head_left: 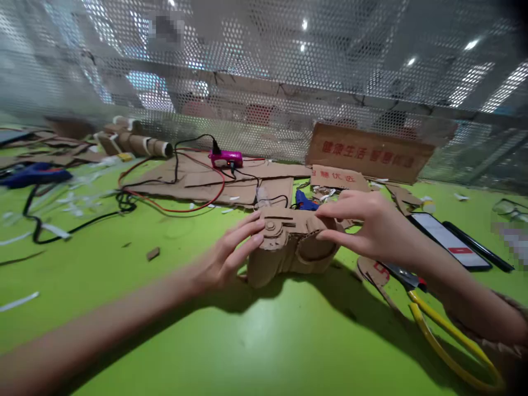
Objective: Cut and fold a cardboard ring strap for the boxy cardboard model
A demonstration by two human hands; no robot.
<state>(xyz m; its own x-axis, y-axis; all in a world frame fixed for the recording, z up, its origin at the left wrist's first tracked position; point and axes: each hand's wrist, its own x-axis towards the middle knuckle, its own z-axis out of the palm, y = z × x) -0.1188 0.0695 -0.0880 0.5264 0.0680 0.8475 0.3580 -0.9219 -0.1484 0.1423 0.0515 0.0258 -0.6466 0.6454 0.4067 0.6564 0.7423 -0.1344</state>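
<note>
A brown cardboard model camera (284, 247) stands on the green table in front of me, with a round dial on its top left and a curved opening at its front. My left hand (231, 253) grips its left end, fingertips resting by the dial. At its top right my right hand (363, 217) is closed, thumb and fingers pinched on the cardboard there; whether a small separate piece is between them I cannot make out. Just behind the model lies a blue glue gun (305, 201), partly hidden by it.
Yellow-handled scissors (454, 330) lie at right, beside a cardboard disc (373, 270). A phone (449, 242) is farther right. Behind are cardboard sheets (198, 179), a magenta power adapter (226, 159) with looping cables and a metal mesh (247, 82). Another blue glue gun (37, 175) lies left among scraps.
</note>
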